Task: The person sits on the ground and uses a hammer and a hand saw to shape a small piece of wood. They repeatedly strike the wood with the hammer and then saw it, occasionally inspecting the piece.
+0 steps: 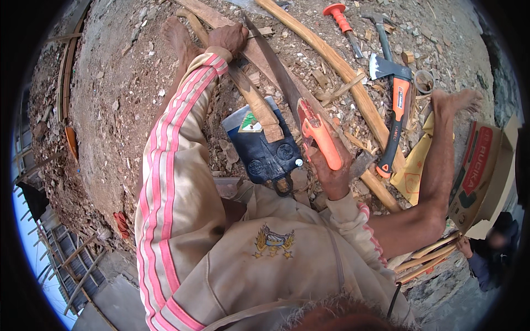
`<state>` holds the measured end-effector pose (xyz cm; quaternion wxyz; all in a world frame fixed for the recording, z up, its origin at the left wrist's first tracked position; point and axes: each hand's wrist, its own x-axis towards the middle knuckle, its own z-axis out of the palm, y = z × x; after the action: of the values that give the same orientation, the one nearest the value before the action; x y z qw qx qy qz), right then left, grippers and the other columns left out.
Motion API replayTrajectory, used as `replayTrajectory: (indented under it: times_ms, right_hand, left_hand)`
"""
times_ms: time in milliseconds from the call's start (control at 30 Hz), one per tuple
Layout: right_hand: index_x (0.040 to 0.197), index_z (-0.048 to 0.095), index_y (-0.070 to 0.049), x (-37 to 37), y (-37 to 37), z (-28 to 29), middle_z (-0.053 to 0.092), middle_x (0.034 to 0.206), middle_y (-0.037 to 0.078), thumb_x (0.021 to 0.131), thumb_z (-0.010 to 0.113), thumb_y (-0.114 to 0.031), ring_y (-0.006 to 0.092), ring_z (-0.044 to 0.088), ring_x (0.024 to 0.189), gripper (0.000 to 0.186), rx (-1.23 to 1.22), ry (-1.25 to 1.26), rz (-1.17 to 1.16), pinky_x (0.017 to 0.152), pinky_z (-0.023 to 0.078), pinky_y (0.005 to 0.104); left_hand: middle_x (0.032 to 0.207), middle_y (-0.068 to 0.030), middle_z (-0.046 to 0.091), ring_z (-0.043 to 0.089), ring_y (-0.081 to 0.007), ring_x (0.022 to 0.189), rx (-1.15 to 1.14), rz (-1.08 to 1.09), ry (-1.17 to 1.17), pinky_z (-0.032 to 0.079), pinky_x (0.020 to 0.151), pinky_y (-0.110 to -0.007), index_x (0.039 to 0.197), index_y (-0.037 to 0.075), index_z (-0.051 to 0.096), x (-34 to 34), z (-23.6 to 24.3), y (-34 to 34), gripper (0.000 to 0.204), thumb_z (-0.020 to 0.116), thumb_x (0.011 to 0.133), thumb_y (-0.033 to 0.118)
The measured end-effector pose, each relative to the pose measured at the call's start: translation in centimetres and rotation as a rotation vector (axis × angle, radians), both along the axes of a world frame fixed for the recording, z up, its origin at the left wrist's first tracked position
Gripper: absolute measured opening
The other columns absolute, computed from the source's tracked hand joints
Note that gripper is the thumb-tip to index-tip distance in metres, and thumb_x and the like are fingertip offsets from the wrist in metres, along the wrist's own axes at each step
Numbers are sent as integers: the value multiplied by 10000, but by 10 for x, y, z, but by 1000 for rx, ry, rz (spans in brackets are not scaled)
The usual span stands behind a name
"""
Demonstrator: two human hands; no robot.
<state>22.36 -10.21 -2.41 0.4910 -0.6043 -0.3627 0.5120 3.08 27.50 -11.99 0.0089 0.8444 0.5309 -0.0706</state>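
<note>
My left hand is closed on wood near the far end of long boards, beside a thin crosspiece. My right hand grips the orange handle of a hand saw, whose dark blade runs up beside the boards toward my left hand. A black pouch-like item with a colored label lies under the near end of a wooden strip, between my hands.
A long pole, orange-guarded chisel, hammer, axe, small cup and yellow sheet lie rightward. A cardboard box sits near another person. My bare legs frame the work area on rubble ground.
</note>
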Motion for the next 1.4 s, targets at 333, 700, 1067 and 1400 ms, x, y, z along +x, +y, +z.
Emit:
replayTrajectory:
  times_ms: [333, 700, 1067, 1400]
  right_hand:
    - [1353, 566, 45, 24, -7, 52, 661, 1191, 134, 909, 641, -94, 191, 643, 1044, 471, -35, 50, -58, 925, 504, 323]
    - [1364, 559, 50, 13, 13, 36, 683, 1047, 91, 901, 638, -103, 141, 623, 864, 493, -8, -9, -31, 795, 510, 292]
    - [1363, 553, 55, 24, -11, 62, 645, 1295, 165, 921, 657, -47, 210, 640, 1146, 466, 9, -48, -18, 1003, 475, 328]
    - [1351, 574, 47, 20, 39, 2, 689, 1110, 118, 909, 628, -110, 148, 645, 948, 472, -2, 97, -31, 840, 513, 284]
  left_hand:
    - [941, -217, 728, 704, -415, 870, 9, -121, 42, 548, 797, -532, 1050, 101, 661, 0, 4, 6, 445, 349, 1010, 417]
    - [835, -187, 725, 707, -395, 788, 25, -164, 35, 548, 714, -518, 1017, 135, 628, -7, -5, -1, 381, 365, 1010, 411]
    - [806, -149, 727, 703, -374, 715, 98, -199, 6, 550, 646, -503, 1045, 154, 588, -12, -16, -12, 333, 382, 1024, 415]
    - [840, -169, 731, 713, -376, 779, 72, -110, 34, 556, 707, -502, 1031, 151, 605, -14, -13, -5, 375, 373, 1020, 444]
